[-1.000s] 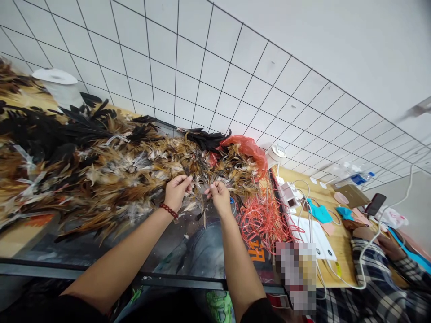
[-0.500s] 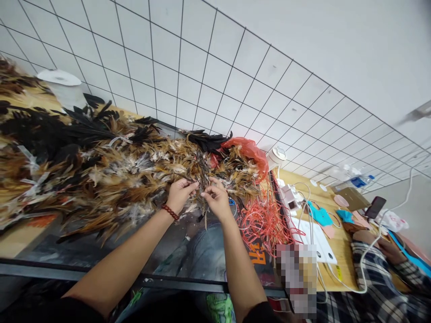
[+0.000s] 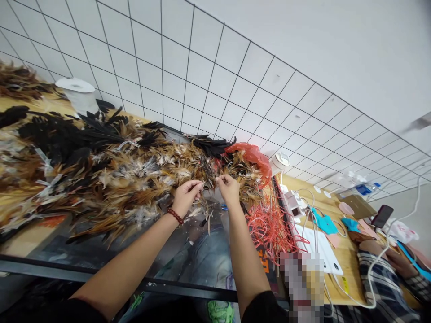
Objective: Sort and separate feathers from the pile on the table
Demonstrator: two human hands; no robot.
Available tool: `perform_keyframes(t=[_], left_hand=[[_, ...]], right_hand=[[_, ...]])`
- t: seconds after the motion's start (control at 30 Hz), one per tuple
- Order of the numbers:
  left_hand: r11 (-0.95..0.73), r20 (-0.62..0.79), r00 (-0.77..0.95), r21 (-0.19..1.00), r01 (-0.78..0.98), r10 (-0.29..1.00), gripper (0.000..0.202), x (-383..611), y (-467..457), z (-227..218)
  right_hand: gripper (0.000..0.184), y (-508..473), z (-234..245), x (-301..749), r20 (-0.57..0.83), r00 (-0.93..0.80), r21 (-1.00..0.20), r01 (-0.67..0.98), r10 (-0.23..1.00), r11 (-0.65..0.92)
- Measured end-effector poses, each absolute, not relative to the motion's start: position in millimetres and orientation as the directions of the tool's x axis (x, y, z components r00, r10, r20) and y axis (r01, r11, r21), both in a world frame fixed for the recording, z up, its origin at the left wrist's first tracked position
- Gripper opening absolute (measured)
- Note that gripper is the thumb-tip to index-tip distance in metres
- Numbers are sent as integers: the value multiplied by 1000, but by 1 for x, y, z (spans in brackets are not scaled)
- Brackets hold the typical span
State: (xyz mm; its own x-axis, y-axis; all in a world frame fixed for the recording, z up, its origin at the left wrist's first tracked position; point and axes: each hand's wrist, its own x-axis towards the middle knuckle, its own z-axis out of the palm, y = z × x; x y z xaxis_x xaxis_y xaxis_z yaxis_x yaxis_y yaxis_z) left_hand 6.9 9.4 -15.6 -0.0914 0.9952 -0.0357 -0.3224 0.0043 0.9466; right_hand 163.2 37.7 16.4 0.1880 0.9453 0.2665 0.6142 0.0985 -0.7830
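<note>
A wide heap of brown, cream and grey feathers (image 3: 134,172) covers the table in front of me, with long black feathers (image 3: 63,134) along its back. At its front right edge, my left hand (image 3: 187,197), with a beaded bracelet (image 3: 175,216) on the wrist, is closed in a pinch. My right hand (image 3: 229,190) pinches thumb against finger a little to the right. What either pinch holds is too small to make out. A few loose feathers hang or lie below and between the hands. A small blue object (image 3: 224,207) lies beside my right wrist.
A red plastic bag (image 3: 251,154) sits behind the feathers' right end. Tangled red strings (image 3: 269,224) lie right of my forearm. Beyond are a white power strip (image 3: 316,246), cables, teal pieces (image 3: 323,220) and a co-worker's plaid sleeve (image 3: 380,273). A white roll (image 3: 79,96) stands back left, before a wire grid.
My hands have drawn apart, the right one moving right and slightly up, away from the feathers between them. The whole view has shifted a little.
</note>
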Motion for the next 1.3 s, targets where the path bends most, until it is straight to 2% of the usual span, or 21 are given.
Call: perform_keyframes(t=[0.07,0.17,0.23,0.4,0.63,0.87,0.97,1.1,1.2,1.3], left_hand=[[12,-36,-69,949,-314,997,41,9,8,-14],[21,-39,-48,942,-335,998,37,12,8,-14],[24,-60,-81,924,-383,995,34,13,8,-14],[78,-131,-103,909,-409,986,31,8,10,-13],[85,-98,-18,932,-353,995,32,10,7,-12],[135,-172,-23,844,-519,985,33,8,8,-10],[109,-164,-60,849,-517,985,33,7,9,-11],[90,-159,-105,871,-483,982,34,8,10,-13],[64,-120,-106,904,-423,987,34,9,8,-12],[42,-75,-66,915,-401,995,37,9,6,-8]], right_hand=[[20,23,14,155,270,105,-777,611,957,152],[17,3,5,140,348,34,-724,644,937,246],[17,-3,1,135,350,21,-742,616,936,264],[22,-3,-7,138,191,21,-915,365,981,170],[25,-3,-7,135,54,92,-989,141,994,41],[20,-2,-8,142,-27,38,-995,99,999,-30],[24,-1,-9,143,-14,67,-995,98,998,-21],[31,-3,-11,138,8,2,-994,109,1000,8],[32,-4,-12,135,42,18,-988,148,999,39],[36,-3,-9,136,1,34,-996,87,999,-2]])
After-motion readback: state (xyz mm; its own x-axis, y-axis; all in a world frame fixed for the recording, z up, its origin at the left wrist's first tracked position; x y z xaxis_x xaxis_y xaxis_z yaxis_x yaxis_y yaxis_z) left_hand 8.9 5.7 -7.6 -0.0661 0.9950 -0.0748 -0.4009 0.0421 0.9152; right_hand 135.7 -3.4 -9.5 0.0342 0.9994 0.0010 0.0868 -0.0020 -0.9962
